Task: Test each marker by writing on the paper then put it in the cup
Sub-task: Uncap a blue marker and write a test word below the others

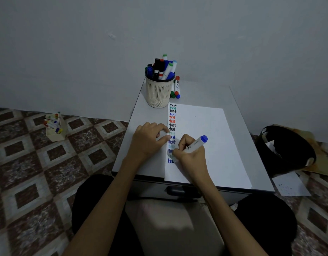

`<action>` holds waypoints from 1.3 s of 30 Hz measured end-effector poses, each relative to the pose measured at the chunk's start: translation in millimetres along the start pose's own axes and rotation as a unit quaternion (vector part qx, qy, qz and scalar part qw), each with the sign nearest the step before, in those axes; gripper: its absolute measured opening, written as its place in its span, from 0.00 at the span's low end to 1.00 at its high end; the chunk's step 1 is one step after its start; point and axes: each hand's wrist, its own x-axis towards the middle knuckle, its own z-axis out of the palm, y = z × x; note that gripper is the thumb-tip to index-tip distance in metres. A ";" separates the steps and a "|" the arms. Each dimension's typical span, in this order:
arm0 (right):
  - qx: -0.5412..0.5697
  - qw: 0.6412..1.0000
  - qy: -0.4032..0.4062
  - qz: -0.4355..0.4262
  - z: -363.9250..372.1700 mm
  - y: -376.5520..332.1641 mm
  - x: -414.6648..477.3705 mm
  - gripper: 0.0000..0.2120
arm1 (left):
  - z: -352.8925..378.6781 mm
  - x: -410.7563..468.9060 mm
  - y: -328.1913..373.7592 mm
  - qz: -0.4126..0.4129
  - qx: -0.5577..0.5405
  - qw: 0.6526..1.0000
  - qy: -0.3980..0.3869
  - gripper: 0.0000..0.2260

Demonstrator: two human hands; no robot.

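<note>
The right hand (191,157), gripping a blue-ended white marker (196,144), is writing at the white paper sheet's (214,135) left edge, where the left hand (150,139) rests curled, its hold unclear; next the marker likely goes into the cream mesh cup (158,93) beyond the sheet.

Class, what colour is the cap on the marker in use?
Blue cap on the white plastic marker, seen in head view.

"test" handwritten repeatedly down the paper (205,137), marker print unreadable
</note>
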 end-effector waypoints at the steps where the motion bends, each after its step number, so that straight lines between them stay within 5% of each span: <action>1: -0.001 1.000 -0.001 0.000 -0.2 -0.4 0.1 0.15 | 0.1 -0.1 -0.2 0.002 0.000 1.000 0.002 0.15; 23: 0.034 0.999 0.006 0.010 -0.5 -2.3 0.8 0.10 | 2.5 0.5 -2.5 0.009 -0.006 1.000 -0.003 0.14; 28: 0.254 0.963 0.085 0.040 -10.7 -11.6 0.8 0.18 | 0.1 3.3 -3.1 -0.026 -0.131 0.991 -0.024 0.17; 34: 0.319 0.941 0.082 0.082 -17.5 -17.8 11.8 0.02 | -4.8 4.5 -3.0 -0.058 -0.258 0.963 -0.040 0.23; 36: 0.369 0.922 0.072 0.093 -21.6 -25.1 17.2 0.08 | -7.9 4.1 -2.5 -0.083 -0.289 0.954 -0.013 0.23; 39: 0.311 0.946 0.061 0.071 -30.0 -32.6 23.9 0.09 | -10.4 2.5 -2.8 -0.115 -0.324 0.939 0.015 0.17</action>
